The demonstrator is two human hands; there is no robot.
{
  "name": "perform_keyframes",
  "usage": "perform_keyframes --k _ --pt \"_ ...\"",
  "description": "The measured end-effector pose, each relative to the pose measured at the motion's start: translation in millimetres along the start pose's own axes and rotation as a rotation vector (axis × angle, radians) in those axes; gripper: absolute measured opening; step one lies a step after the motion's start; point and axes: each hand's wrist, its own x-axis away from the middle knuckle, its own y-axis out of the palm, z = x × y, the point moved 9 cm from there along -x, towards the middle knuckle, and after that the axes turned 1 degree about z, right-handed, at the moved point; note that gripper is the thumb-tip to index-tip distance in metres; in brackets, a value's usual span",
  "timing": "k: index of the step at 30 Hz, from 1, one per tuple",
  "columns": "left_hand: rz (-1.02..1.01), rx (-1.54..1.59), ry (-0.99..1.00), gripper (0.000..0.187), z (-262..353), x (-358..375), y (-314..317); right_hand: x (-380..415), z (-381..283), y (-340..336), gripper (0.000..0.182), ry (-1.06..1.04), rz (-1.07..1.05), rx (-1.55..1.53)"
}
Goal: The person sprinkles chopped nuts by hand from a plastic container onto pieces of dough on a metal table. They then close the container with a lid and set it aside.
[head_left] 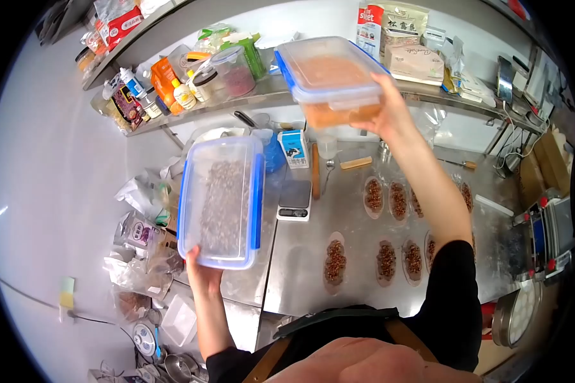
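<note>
My left hand (204, 273) grips the near end of a clear lidded food container (222, 198) with blue side clips. Greyish-brown bits show blurrily through its lid. Raised at the shelf's front edge, a second lidded container (329, 73) with orange contents is held by my right hand (384, 112) at its right side. Below my right arm, several oval dough pieces (386, 263) topped with chopped brown filling lie in two rows on the steel table (306, 262); the arm covers some of them.
A kitchen scale (294, 199), a milk carton (293, 149) and a wooden rolling pin (315, 172) stand or lie behind the dough. Bottles and tubs line the steel shelf (268, 89). Bags (140, 233) crowd the left side. A machine (551, 233) is at the right.
</note>
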Motion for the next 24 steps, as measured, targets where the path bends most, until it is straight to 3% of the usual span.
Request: perform_keyframes --k 2,9,13,17,18,22,23,24 --pt "0.064 0.011 0.003 0.072 2.4 17.2 -17.9 -19.7 5.6 -6.3 0.075 -0.003 0.225 -0.019" --pt "0.193 -0.053 0.027 0.069 18.1 32.1 -73.2 -65.9 37.8 -35.4 0.081 -0.082 0.441 -0.059" --pt "0.236 -0.048 0.003 0.069 9.7 38.8 -77.5 -95.8 42.8 -58.9 0.081 -0.237 0.423 -0.09" --pt "0.214 -0.031 -0.02 0.071 -6.7 44.6 -77.4 -71.4 93.0 -50.8 0.073 -0.072 0.474 -0.016" --pt "0.208 -0.01 -0.022 0.072 -13.1 46.5 -75.7 -66.8 94.3 -39.5 0.052 -0.09 0.464 -0.014" --pt "0.245 0.023 -0.065 0.072 -44.4 60.6 -87.5 -116.1 71.4 -24.0 0.019 -0.309 0.196 0.015" --pt "0.287 0.01 -0.087 0.072 -54.6 66.7 -90.1 -135.6 74.0 -29.9 0.024 -0.275 0.179 0.042" --pt "0.302 0.019 -0.123 0.075 -67.3 72.6 -99.2 -152.4 77.9 -33.3 0.041 -0.223 0.114 0.056"
